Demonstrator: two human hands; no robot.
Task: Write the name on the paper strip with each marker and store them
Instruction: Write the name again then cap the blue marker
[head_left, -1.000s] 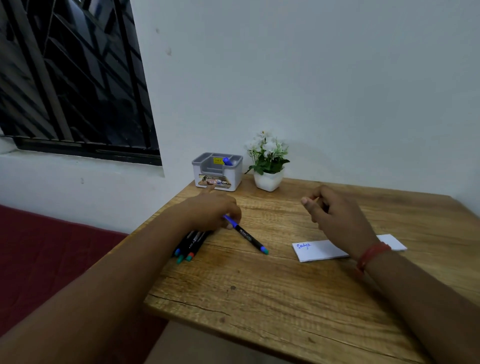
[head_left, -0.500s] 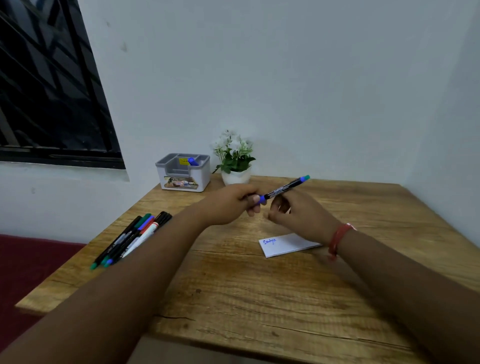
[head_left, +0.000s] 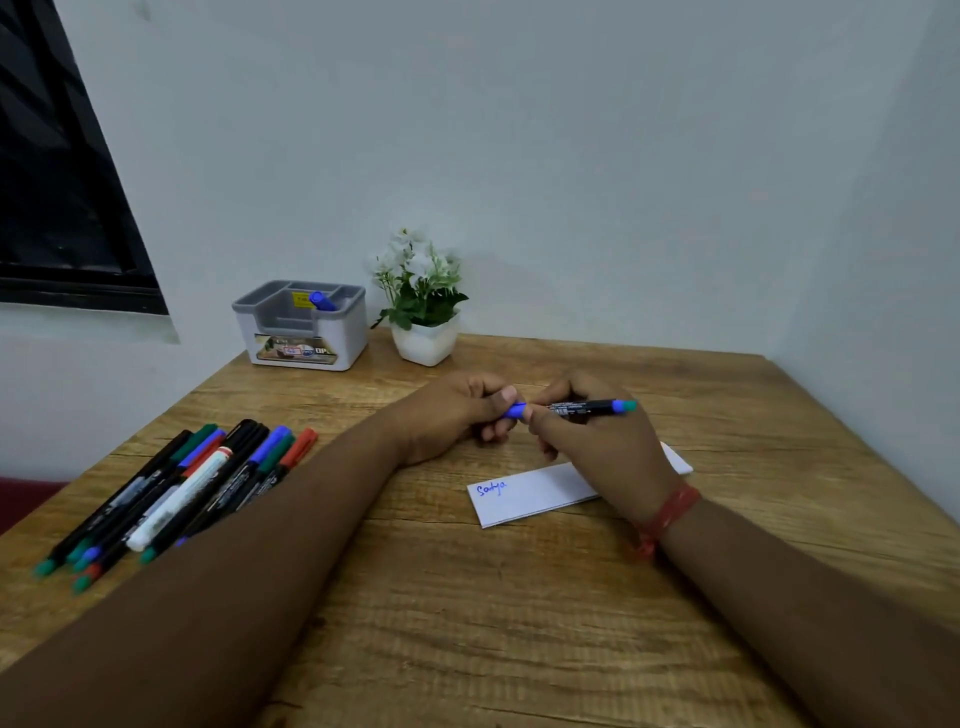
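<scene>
A black marker (head_left: 582, 408) with a blue cap is held level above the table, between both hands. My left hand (head_left: 457, 413) pinches its blue cap end. My right hand (head_left: 597, 441) grips the black barrel, and the teal tail end sticks out to the right. Below my right hand lies a white paper strip (head_left: 524, 496) with a name written in blue at its left end; the hand covers its middle. Several more markers (head_left: 176, 488) lie in a bunch at the table's left. A grey organiser (head_left: 301, 327) at the back holds one blue marker (head_left: 322, 300).
A small white pot with white flowers (head_left: 423, 312) stands right of the organiser by the wall. The wooden table (head_left: 467, 623) ends in a left edge near the marker bunch. A wall closes the right side; a dark window is at the upper left.
My left hand lifted one marker from the bunch and carried it right to my right hand, which now grips the barrel. The marker has dropped from tilted to level. The camera view shifted right.
</scene>
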